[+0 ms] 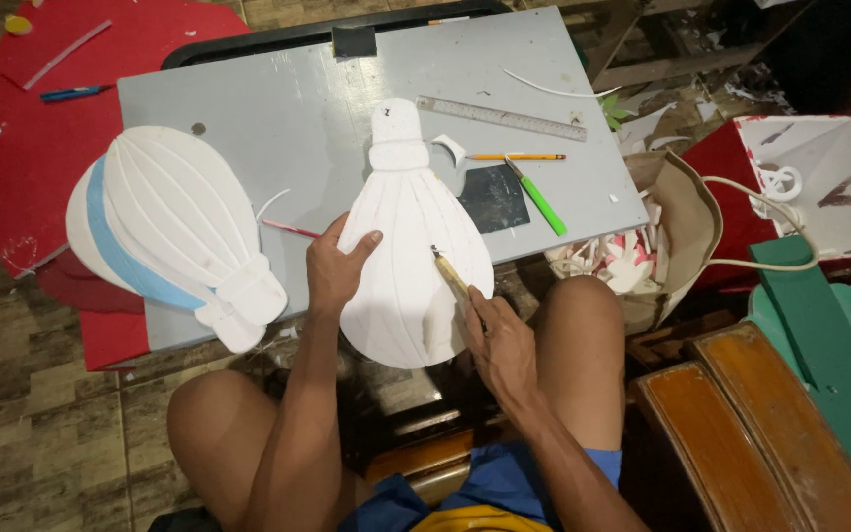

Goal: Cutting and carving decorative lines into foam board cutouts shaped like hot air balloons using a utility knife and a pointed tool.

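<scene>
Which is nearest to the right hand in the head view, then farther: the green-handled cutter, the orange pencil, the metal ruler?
From the right hand, which holds a wooden-handled tool on the white foam cutout:
1. Green-handled cutter, above the hand and slightly right, on the grey board.
2. Orange pencil, just beyond the cutter's tip.
3. Metal ruler, farthest, near the board's far edge.

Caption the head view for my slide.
Left hand steadies a white bulb-shaped foam cutout while right hand works its surface with a wooden-handled tool.
</scene>
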